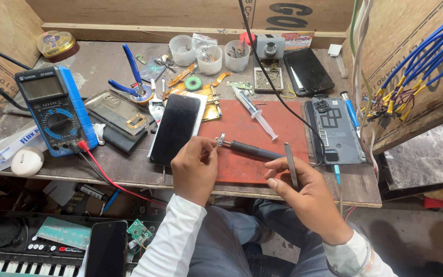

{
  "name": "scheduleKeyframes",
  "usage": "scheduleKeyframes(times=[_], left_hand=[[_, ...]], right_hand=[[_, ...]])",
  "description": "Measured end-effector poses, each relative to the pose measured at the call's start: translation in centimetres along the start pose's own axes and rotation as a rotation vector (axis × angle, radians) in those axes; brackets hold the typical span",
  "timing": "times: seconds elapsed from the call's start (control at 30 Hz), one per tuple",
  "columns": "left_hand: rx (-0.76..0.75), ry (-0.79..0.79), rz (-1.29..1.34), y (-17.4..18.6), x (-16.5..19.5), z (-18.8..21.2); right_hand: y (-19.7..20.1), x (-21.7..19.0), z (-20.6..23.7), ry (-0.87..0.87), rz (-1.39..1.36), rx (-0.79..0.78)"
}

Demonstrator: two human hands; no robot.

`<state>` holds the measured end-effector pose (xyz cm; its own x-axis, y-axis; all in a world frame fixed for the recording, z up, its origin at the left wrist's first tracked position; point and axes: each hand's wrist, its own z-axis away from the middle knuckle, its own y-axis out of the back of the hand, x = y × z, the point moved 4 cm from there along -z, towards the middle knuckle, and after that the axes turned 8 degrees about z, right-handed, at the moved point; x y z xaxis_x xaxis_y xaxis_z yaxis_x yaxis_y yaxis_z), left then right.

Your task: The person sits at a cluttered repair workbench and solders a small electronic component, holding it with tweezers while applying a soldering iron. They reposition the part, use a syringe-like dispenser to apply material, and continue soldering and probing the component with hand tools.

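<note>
Near the bench's point(129, 172) front edge, over the red mat point(242, 128), the right hand point(308, 192) gripped the iron point(249, 150) and tweezers point(290, 166). The left hand point(196, 166) pinched its tip point(221, 139). Judged best: keep the iron level, fingers steady, clear of the phone point(175, 128).

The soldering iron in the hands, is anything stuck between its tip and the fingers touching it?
Nothing visible. The left hand pinches right at the metal tip end of the soldering iron, and the right hand grips its handle along with a pair of tweezers. Below lies only the red mat.
</note>
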<state>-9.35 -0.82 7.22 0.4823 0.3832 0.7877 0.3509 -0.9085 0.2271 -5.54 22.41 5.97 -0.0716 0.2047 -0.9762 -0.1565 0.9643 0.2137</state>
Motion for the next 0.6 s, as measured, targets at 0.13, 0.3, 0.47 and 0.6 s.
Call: scheduleKeyframes(times=[0.13, 0.3, 0.47, 0.6], left_hand=[[-0.015, -0.022, -0.099, -0.2, -0.4, -0.2], [-0.021, -0.046, -0.134, -0.3, -0.7, -0.2], [-0.03, -0.061, -0.147, -0.4, -0.8, -0.2], [-0.039, -0.121, -0.188, -0.5, -0.7, -0.3]], right_hand=[[0.2, 0.5, -0.5, 0.008, 0.021, -0.002], [0.0, 1.3, -1.0, -0.017, 0.001, -0.001], [-0.2, 1.9, -1.2, -0.029, 0.012, 0.025], [-0.5, 2.0, -1.2, 0.012, 0.061, 0.028]])
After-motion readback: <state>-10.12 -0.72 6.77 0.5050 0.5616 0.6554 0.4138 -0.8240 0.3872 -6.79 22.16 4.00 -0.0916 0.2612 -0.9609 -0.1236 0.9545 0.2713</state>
